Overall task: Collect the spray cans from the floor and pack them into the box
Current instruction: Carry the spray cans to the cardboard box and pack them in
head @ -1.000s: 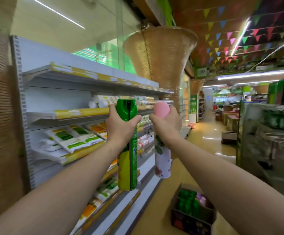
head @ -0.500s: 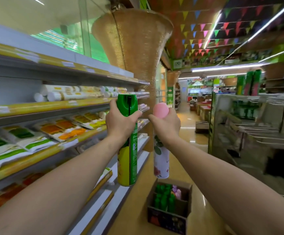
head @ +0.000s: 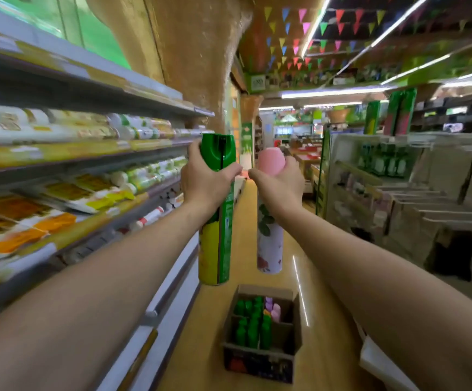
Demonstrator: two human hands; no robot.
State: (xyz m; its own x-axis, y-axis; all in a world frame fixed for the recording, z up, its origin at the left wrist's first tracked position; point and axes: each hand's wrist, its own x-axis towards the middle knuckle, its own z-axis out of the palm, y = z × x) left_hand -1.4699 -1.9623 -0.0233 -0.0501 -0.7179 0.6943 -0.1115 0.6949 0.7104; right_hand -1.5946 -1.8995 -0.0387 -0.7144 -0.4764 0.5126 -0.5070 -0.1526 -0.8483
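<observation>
Reaching forward with both arms: left hand wraps upright green spray can near cap; right hand wraps upright pink-capped floral can. Open cardboard box sits on floor ahead, partly filled with packed cans. Stocked shelves at left.

Blurry shelf packets; box print illegible.

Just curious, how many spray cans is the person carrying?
2: a green-and-yellow metal spray can in the left hand, a pink-capped white floral can in the right hand. Others in the cardboard box are partly hidden.
</observation>
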